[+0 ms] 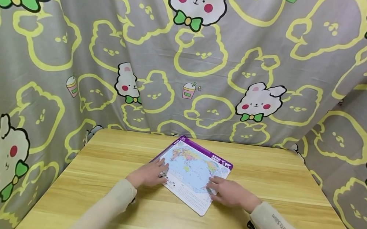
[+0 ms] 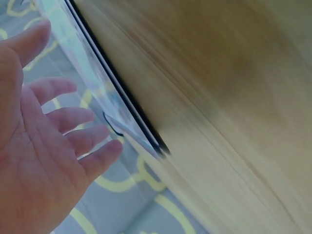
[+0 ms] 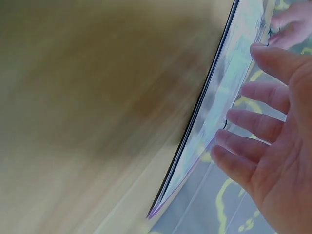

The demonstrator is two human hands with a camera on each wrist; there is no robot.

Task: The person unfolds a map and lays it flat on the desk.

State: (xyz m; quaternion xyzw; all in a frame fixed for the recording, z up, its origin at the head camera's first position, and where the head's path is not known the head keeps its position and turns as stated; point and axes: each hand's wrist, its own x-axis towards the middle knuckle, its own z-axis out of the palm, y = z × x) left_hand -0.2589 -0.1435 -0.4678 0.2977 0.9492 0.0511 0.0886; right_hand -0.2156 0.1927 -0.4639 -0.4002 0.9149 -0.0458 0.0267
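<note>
A flat world map board with a purple top border lies turned at an angle on the wooden table. Over its left edge is my left hand, fingers spread and loosely bent. My right hand reaches over the right edge in much the same pose. In the left wrist view, the left palm faces the board's dark side edge with nothing gripped. The right wrist view likewise shows the right fingers apart and holding nothing. Whether any fingertips touch the board I cannot tell.
The wooden table extends around the board on all sides. Behind and beside it hangs a grey curtain with rabbit and yellow outline prints. A small black object shows under the right sleeve.
</note>
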